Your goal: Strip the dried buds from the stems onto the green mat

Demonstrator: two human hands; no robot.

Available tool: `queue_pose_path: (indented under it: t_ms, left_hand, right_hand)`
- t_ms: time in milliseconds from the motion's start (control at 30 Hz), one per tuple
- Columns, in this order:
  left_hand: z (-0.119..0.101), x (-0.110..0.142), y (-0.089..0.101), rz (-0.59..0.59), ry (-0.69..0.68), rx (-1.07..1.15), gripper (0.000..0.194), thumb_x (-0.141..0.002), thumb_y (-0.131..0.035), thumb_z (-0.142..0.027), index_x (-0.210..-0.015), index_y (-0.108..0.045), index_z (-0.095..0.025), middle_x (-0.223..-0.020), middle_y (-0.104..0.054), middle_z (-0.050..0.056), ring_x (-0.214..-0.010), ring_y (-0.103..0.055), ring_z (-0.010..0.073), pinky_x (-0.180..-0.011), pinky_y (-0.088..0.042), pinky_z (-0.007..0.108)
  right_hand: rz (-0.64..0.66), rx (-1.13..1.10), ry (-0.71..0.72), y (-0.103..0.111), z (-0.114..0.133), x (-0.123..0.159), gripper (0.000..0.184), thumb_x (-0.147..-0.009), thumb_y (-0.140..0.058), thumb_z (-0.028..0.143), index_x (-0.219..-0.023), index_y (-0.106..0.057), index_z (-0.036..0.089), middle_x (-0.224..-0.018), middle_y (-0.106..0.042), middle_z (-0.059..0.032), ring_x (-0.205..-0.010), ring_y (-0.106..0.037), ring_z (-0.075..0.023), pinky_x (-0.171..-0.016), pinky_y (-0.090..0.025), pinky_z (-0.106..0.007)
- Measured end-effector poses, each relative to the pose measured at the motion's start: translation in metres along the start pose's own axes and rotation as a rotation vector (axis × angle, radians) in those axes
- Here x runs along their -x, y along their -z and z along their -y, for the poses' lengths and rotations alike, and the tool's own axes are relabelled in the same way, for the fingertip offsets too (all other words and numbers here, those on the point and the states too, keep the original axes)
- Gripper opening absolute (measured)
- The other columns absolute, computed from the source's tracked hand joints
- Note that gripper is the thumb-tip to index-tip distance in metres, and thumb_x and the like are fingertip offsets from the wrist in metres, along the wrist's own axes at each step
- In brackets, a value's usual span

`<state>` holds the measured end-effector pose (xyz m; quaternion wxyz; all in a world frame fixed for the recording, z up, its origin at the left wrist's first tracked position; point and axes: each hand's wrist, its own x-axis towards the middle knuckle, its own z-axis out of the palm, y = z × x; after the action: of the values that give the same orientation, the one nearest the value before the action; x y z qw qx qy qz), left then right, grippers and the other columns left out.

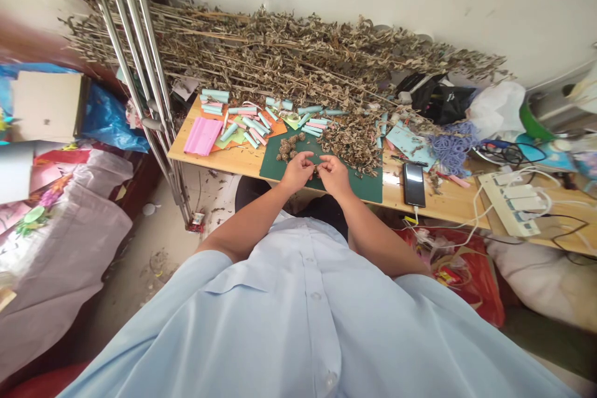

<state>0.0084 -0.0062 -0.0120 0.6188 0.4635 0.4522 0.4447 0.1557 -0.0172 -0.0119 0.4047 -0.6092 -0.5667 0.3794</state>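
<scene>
My left hand and my right hand meet over the near edge of a dark green cutting mat. Both are curled, and together they pinch a small brown dried clump between the fingertips. A little heap of similar rolled dried balls lies on the mat just beyond my left hand. Loose dried leaves are piled on the mat past my right hand. Rolled teal and pink paper tubes lie scattered farther back.
A big bundle of dried leafy stalks runs along the back of the wooden table. A pink paper stack lies left, a black phone and white power strip right. Metal crutches lean at the table's left.
</scene>
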Motion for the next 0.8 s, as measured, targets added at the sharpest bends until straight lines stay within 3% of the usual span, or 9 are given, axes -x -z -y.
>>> queue_pose_path:
  t_ms: [367,800]
  left_hand:
    - [0.002,-0.001,0.000,-0.012,-0.010,0.011,0.045,-0.079,-0.060,-0.008,-0.123,-0.054,-0.014,-0.069,-0.058,-0.005,-0.049,-0.051,0.0049,-0.050,-0.035,0.019]
    - [0.001,-0.001,0.001,-0.040,-0.010,-0.009,0.046,-0.079,-0.060,-0.012,-0.124,-0.053,-0.015,-0.071,-0.058,-0.006,-0.047,-0.050,0.0050,-0.047,-0.034,0.020]
  right_hand:
    - [-0.027,0.010,-0.004,-0.001,-0.001,0.000,0.037,-0.075,-0.059,0.032,-0.110,-0.061,0.020,-0.082,-0.071,-0.0026,-0.070,-0.065,-0.0181,-0.071,-0.053,-0.035]
    - [-0.084,0.008,-0.026,0.012,-0.008,-0.003,0.036,-0.076,-0.059,0.033,-0.110,-0.061,0.019,-0.086,-0.071,-0.0045,-0.071,-0.065,-0.0179,-0.070,-0.053,-0.034]
